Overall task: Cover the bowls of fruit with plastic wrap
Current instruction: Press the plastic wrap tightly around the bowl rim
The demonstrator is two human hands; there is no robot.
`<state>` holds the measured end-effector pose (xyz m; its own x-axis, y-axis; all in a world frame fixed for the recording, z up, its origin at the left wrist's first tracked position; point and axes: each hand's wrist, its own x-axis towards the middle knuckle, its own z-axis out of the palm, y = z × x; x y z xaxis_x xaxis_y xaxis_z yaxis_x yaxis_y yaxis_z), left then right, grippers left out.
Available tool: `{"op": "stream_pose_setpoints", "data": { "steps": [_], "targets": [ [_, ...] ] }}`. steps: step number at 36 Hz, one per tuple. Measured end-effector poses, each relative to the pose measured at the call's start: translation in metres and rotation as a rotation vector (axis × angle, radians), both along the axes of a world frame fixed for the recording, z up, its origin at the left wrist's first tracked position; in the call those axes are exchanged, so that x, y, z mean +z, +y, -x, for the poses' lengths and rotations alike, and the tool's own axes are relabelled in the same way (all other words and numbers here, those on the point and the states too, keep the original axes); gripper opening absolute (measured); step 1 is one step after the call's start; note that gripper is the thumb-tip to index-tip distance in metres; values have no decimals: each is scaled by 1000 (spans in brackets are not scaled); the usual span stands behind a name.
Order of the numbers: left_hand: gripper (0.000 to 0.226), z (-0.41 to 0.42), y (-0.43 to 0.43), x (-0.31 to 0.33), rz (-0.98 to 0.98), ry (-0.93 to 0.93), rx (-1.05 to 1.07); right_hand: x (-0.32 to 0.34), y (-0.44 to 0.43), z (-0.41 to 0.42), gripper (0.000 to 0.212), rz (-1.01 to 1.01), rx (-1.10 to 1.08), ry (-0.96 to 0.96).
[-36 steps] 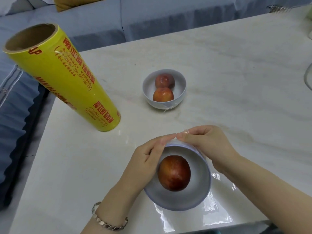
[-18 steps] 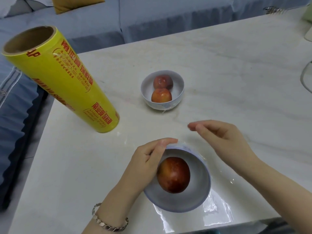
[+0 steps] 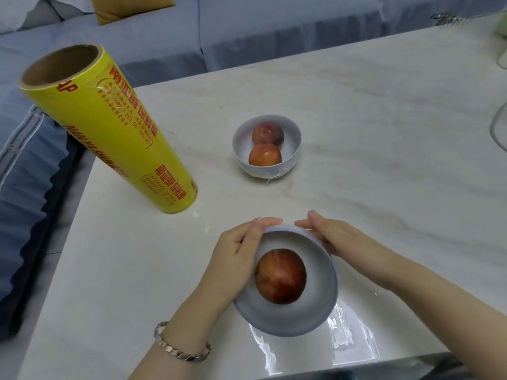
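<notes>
A white bowl [image 3: 315, 305] with one red fruit [image 3: 280, 276] stands near the table's front edge, clear plastic wrap [image 3: 351, 341] stretched over it and spilling onto the table at its near right. My left hand [image 3: 233, 259] grips the bowl's left side, its fingers curled over the far rim. My right hand [image 3: 337, 237] presses flat fingers against the bowl's far right wall. A second white bowl [image 3: 241, 144] with two red fruits [image 3: 264, 156] sits farther back, untouched; a scrap of film shows at its base.
A tall yellow roll of plastic wrap [image 3: 109, 127] stands upright at the table's left edge. The marble table [image 3: 384, 133] stretches to the right, with a glass rim [image 3: 498, 130] at the right border. A blue sofa [image 3: 247, 31] lies behind and to the left.
My right hand lifted off the bowl and away to the right, then came back against its far right wall. My left hand kept its grip on the bowl.
</notes>
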<state>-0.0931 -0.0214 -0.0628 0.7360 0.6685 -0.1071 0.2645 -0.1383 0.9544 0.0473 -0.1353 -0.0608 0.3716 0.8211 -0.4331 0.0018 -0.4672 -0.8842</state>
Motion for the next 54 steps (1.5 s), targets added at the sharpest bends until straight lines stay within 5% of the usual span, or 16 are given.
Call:
{"op": "stream_pose_setpoints", "data": {
  "steps": [6,10,15,24,29,37,48,54],
  "targets": [
    [40,9,-3,-9,93,-23,237,-2,-18,-6,59,-4,-121,25],
    [41,5,-14,-14,202,-50,368,1,-21,0,30,-93,-150,-14],
    [35,6,-18,-17,159,-49,365,1,-17,-7,15,-89,-325,88],
    [22,2,13,-2,197,82,237,1,-7,-20,5,12,-294,264],
    [23,-14,23,4,110,161,108,5,2,-20,11,31,-211,195],
    [14,-11,17,-1,6,-1,-28,15,18,-25,27,5,-187,142],
    [25,-6,14,-4,-48,-61,-144,35,38,-52,27,433,211,360],
    [20,-6,18,-6,-69,-68,-191,30,28,-46,31,133,143,321]
  ]
}}
